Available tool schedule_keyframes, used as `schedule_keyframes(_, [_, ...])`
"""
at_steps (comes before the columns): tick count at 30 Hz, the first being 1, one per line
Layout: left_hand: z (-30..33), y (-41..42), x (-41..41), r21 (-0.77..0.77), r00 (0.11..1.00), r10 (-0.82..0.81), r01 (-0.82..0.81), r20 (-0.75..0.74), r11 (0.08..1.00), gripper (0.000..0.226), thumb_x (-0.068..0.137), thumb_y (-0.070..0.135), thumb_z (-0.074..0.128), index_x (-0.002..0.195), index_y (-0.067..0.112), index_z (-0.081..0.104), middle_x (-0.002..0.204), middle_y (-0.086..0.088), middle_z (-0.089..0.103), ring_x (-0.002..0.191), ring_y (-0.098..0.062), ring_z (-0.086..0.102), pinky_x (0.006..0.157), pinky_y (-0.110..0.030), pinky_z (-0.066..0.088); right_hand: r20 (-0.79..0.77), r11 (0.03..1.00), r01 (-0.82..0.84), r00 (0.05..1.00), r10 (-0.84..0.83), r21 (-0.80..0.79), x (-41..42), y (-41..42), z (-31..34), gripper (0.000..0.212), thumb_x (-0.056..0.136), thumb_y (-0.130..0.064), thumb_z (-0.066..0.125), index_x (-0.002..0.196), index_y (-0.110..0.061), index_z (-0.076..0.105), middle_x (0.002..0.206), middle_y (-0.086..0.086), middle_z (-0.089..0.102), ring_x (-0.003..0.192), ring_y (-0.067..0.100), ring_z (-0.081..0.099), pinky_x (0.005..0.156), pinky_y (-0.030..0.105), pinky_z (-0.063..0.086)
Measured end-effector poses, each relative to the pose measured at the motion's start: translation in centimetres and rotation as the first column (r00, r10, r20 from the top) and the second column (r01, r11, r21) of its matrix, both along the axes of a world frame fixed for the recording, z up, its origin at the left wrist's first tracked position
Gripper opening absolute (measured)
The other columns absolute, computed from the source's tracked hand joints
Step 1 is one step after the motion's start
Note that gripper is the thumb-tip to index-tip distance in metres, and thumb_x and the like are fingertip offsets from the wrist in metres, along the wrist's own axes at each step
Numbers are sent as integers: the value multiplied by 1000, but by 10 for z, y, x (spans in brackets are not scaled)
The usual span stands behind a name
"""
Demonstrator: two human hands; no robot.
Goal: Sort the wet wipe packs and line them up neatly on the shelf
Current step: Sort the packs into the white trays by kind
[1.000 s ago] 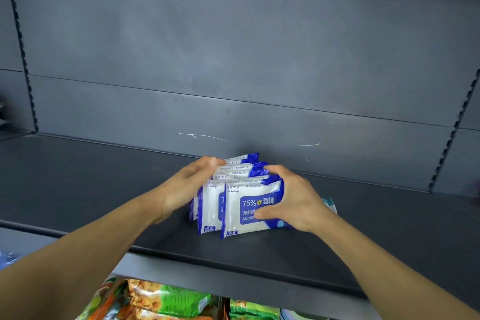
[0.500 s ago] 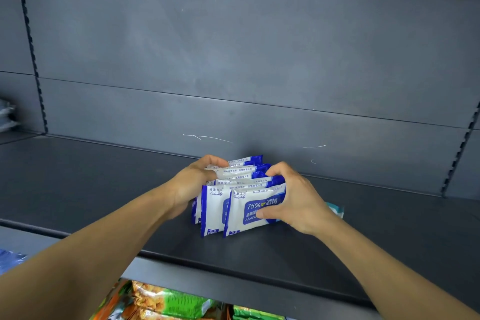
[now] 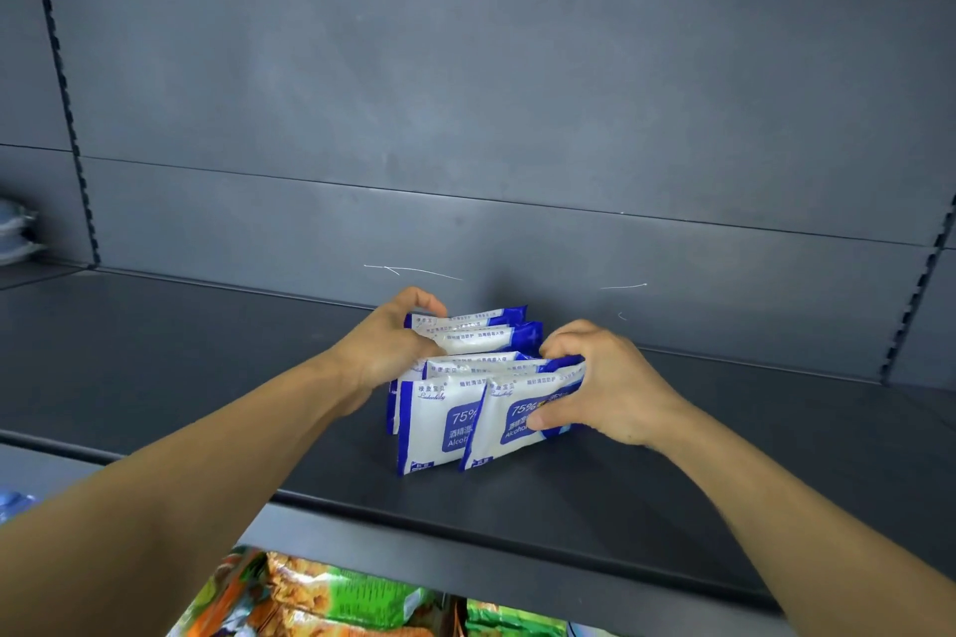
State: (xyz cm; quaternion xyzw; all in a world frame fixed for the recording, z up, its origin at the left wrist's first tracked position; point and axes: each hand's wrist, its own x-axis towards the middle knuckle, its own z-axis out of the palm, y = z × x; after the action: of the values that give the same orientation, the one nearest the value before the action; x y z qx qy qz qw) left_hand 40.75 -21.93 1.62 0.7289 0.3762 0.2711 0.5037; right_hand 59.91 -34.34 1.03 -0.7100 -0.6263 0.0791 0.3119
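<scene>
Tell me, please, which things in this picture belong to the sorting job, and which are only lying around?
Belong to the job:
wet wipe packs
shelf
left hand, on the packs' left side
right hand, gripping the front pack

Only lying around:
snack bags on the lower shelf
pale packages at far left

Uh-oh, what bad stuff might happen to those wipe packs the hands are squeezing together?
1. The packs stand on edge and the front pack leans crooked, so they might topple like dominoes if the left hand and right hand let go.
2. The row sits fairly near the shelf front edge; a nudge could slide a pack off onto the snack bags below.
</scene>
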Motion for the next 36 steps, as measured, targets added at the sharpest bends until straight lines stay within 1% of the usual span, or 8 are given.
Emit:
schedule_keyframes(4, [3, 0, 3, -56, 1000, -14, 14, 9, 998, 45, 89, 8, 60, 124, 31, 44, 104, -8, 70, 82, -22, 71, 67, -31, 56, 110, 1000, -2, 994, 3, -3, 1, -3, 5, 40, 53, -27, 91, 78, -29, 59, 106, -14, 56, 96, 8, 54, 79, 22, 44])
schedule_keyframes(8, [-1, -6, 14, -139, 999, 24, -17, 48, 990, 47, 88, 5, 63, 128, 21, 44, 111, -9, 65, 78, -23, 71, 59, -29, 58, 174, 998, -44, 983, 51, -46, -15, 4, 4, 78, 51, -36, 88, 121, -34, 52, 111, -15, 56, 104, 10, 52, 89, 35, 48])
schedule_keyframes(14, [5, -6, 17, -187, 999, 35, -33, 9, 982, 53, 79, 2, 72, 122, 20, 46, 100, -8, 64, 66, -20, 69, 53, -29, 56, 139, 986, -136, 979, 148, -93, -17, 9, 6, 51, 53, -37, 88, 94, -31, 58, 95, -13, 66, 88, 9, 61, 76, 37, 55])
schedule_keyframes(17, [10, -6, 17, -162, 996, 64, -74, -69, 984, 43, 77, 5, 76, 114, 16, 57, 96, -12, 70, 74, -23, 69, 64, -33, 57, 134, 986, -144, 979, 155, -85, -17, 5, 6, 45, 53, -37, 89, 77, -35, 50, 88, -14, 65, 84, 9, 59, 70, 34, 53])
schedule_keyframes(22, [15, -9, -4, -62, 984, 76, -87, -159, 994, 28, 81, 6, 71, 106, 16, 60, 89, -7, 72, 68, -15, 68, 58, -24, 56, 124, 983, -161, 978, 171, -86, -20, -8, 10, 42, 50, -34, 89, 78, -30, 57, 85, -11, 68, 80, 7, 62, 68, 32, 54])
schedule_keyframes(27, [14, -8, -40, 14, 976, 120, -119, -183, 993, 34, 77, 0, 72, 104, 15, 58, 88, -5, 71, 74, -18, 67, 65, -26, 54, 110, 992, -91, 989, 101, -87, -15, -22, 13, 41, 52, -27, 89, 81, -26, 60, 80, -11, 69, 71, 3, 63, 59, 21, 49])
schedule_keyframes(30, [12, -9, -45, 180, 934, 122, -64, -336, 982, 43, 71, 10, 80, 106, 15, 56, 98, -5, 69, 88, -22, 66, 78, -32, 53, 113, 994, -37, 992, 48, -99, -16, -24, 12, 44, 53, -28, 89, 86, -26, 60, 81, -12, 68, 72, 3, 63, 59, 21, 50])
schedule_keyframes(36, [4, -11, -43, 393, 892, 180, -3, -414, 920, 59, 64, 26, 85, 113, 19, 52, 103, -2, 64, 88, -19, 62, 70, -29, 49, 153, 993, -13, 988, 31, -119, -35, -26, 10, 43, 58, -33, 87, 94, -31, 62, 88, -17, 69, 79, 2, 64, 70, 26, 53])
